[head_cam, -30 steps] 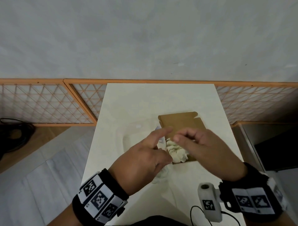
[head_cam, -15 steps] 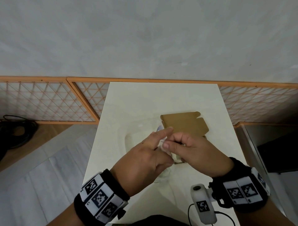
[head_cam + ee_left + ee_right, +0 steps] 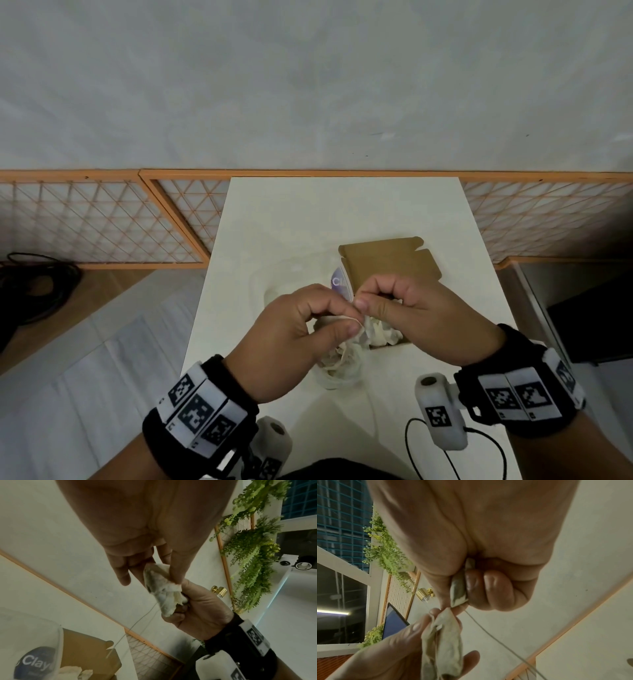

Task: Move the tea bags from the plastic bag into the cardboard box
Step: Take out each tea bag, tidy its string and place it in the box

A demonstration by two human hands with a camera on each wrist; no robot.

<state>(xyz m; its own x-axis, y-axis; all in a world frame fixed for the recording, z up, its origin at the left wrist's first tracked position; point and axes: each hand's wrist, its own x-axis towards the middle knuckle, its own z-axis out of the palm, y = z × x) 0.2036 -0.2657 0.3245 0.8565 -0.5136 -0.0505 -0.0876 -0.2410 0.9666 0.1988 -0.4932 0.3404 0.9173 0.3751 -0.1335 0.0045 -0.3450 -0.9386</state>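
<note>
Both hands meet above the table, just in front of the open brown cardboard box [image 3: 390,263]. My left hand [image 3: 349,323] pinches a pale tea bag [image 3: 159,586] between thumb and fingers. My right hand [image 3: 361,303] is curled round another tea bag [image 3: 458,588], which touches the first. A thin string [image 3: 496,635] hangs down from them. Under the hands stands the clear plastic bag [image 3: 339,375] with a purple label [image 3: 34,661]; crumpled tea bags show inside it. More tea bags [image 3: 380,334] lie in the box's near end, partly hidden by my right hand.
The white table [image 3: 308,219] is narrow, with its left edge close to my left wrist. An orange lattice fence [image 3: 102,219] runs behind it. Black cables [image 3: 37,287] lie on the floor at left. A dark cabinet [image 3: 592,325] stands at right.
My left forefinger, straight before, has curled into a pinch. My right hand has drawn back from over the box to meet the left hand, and both now hold tea bags together.
</note>
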